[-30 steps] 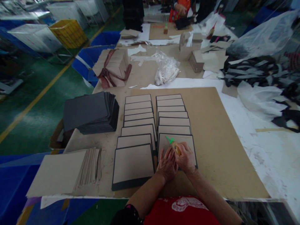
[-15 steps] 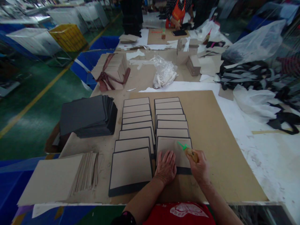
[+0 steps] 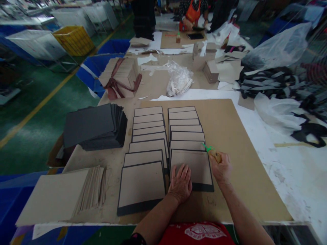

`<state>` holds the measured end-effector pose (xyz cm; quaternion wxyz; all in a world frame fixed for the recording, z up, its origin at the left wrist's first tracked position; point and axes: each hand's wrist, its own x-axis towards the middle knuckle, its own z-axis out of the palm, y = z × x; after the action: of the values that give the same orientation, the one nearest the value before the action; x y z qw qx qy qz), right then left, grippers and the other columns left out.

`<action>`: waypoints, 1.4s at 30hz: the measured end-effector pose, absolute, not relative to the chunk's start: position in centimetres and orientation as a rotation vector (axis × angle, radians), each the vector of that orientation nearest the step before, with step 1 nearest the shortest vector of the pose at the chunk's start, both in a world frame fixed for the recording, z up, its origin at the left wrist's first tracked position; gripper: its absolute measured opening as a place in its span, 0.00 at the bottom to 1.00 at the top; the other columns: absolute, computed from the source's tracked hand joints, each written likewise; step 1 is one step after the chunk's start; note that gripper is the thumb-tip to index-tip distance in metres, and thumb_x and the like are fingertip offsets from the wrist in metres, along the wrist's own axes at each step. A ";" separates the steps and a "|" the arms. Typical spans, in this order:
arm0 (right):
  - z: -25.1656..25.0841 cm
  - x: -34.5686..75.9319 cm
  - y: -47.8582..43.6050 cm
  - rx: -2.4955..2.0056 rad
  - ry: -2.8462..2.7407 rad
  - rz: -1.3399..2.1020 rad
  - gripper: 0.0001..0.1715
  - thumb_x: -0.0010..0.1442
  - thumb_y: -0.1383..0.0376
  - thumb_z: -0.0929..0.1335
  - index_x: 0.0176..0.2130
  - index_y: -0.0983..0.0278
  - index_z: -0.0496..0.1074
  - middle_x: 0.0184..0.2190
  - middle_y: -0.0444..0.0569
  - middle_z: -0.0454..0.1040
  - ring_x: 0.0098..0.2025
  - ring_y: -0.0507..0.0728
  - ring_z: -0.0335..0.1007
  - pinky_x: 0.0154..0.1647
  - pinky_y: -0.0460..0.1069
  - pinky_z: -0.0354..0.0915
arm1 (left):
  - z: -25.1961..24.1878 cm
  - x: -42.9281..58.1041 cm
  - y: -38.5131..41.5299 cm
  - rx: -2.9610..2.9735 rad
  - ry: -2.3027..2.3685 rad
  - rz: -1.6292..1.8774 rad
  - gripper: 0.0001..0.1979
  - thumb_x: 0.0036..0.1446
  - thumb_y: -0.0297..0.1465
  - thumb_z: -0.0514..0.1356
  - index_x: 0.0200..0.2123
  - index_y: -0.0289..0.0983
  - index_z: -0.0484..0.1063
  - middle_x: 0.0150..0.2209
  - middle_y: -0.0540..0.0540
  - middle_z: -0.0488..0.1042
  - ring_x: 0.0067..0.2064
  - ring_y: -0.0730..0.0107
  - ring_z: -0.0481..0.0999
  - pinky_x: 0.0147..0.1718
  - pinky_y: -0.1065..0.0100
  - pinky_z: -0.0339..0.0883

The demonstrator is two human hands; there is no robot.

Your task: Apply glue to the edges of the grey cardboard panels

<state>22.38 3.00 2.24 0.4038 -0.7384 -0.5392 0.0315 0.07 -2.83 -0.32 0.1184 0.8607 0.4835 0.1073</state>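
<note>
left hand (image 3: pixel 181 182) lies flat, fingers a little spread, on the nearest dark-edged panel (image 3: pixel 195 163) of the right-hand row, probably to steady it; taking that hand as the clock's centre, the right hand (image 3: pixel 221 167) is apart from it at two o'clock, fingers wrapped around a small amber bottle (image 3: pixel 216 156). its green nozzle (image 3: pixel 208 148) is tilted toward eleven o'clock, near the panel's far right corner; whether the tip touches, i can't tell. a second overlapping row (image 3: pixel 143 180) runs from nine to eleven o'clock; the overlap seems meant to save room while leaving each far edge exposed. dark sheets (image 3: pixel 89 124) are piled at ten and bare boards (image 3: pixel 53 195) fanned at nine, perhaps for easy reach. at eleven, a brown ribbon (image 3: pixel 119 80) binds a board bundle (image 3: pixel 130 73), presumably to keep it together. no brand or label is readable; the pale print (image 3: pixel 204 231) on the red garment (image 3: pixel 176 234) is too small to make out.
</note>
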 end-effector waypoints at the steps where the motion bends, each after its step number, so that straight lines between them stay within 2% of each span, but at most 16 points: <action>1: 2.3 22.3 3.1 -1.875 -1.384 0.066 0.15 0.60 0.55 0.68 0.41 0.62 0.71 0.36 0.50 0.71 0.38 0.59 0.66 0.37 0.52 0.63 | -0.3 0.1 -2.8 2.518 1.411 0.313 0.28 0.66 0.39 0.47 0.67 0.37 0.55 0.67 0.43 0.60 0.70 0.58 0.51 0.69 0.42 0.39; 5: 2.6 21.7 3.3 -1.868 -1.530 0.027 0.13 0.61 0.56 0.67 0.41 0.62 0.72 0.36 0.50 0.72 0.37 0.58 0.67 0.34 0.50 0.62 | -0.3 0.1 -2.9 2.516 1.412 0.316 0.28 0.66 0.39 0.47 0.67 0.38 0.54 0.68 0.44 0.60 0.70 0.58 0.51 0.69 0.43 0.39; 15: 3.1 15.1 3.8 -1.646 -1.797 0.166 0.10 0.64 0.64 0.65 0.46 0.62 0.71 0.38 0.51 0.72 0.40 0.58 0.68 0.38 0.50 0.65 | -0.6 0.1 -2.9 2.470 1.400 0.352 0.28 0.65 0.38 0.48 0.67 0.38 0.54 0.67 0.43 0.60 0.70 0.56 0.52 0.68 0.41 0.41; 20: 3.6 12.1 4.7 -1.612 -1.815 0.260 0.11 0.63 0.68 0.64 0.45 0.62 0.72 0.36 0.51 0.72 0.39 0.58 0.67 0.39 0.51 0.65 | -0.3 0.1 -3.0 2.463 1.397 0.337 0.28 0.65 0.38 0.48 0.67 0.42 0.53 0.68 0.46 0.60 0.71 0.58 0.49 0.69 0.41 0.42; 31: 3.2 15.3 3.8 -1.694 -1.718 0.169 0.12 0.64 0.63 0.66 0.47 0.62 0.71 0.39 0.52 0.72 0.40 0.58 0.69 0.38 0.50 0.66 | -0.6 0.2 -3.1 2.499 1.421 0.367 0.28 0.66 0.38 0.47 0.67 0.38 0.54 0.67 0.45 0.61 0.70 0.59 0.52 0.69 0.42 0.42; 38: 3.8 11.0 4.9 -1.597 -1.798 0.316 0.11 0.63 0.68 0.65 0.45 0.61 0.72 0.38 0.51 0.73 0.40 0.58 0.68 0.40 0.50 0.66 | -0.4 0.1 -3.0 2.465 1.402 0.347 0.28 0.65 0.38 0.50 0.67 0.44 0.54 0.65 0.46 0.64 0.69 0.55 0.54 0.68 0.40 0.42; 42: 3.8 10.8 4.7 -1.603 -1.800 0.333 0.11 0.63 0.68 0.64 0.45 0.61 0.72 0.38 0.51 0.73 0.40 0.58 0.68 0.40 0.51 0.66 | -0.3 0.0 -3.0 2.456 1.391 0.342 0.29 0.64 0.39 0.50 0.67 0.44 0.53 0.65 0.46 0.64 0.69 0.55 0.53 0.68 0.40 0.41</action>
<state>10.83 4.69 3.76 0.3466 -0.6179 -0.6939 0.1284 0.04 -2.95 -0.25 0.1488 0.8542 0.4838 0.1190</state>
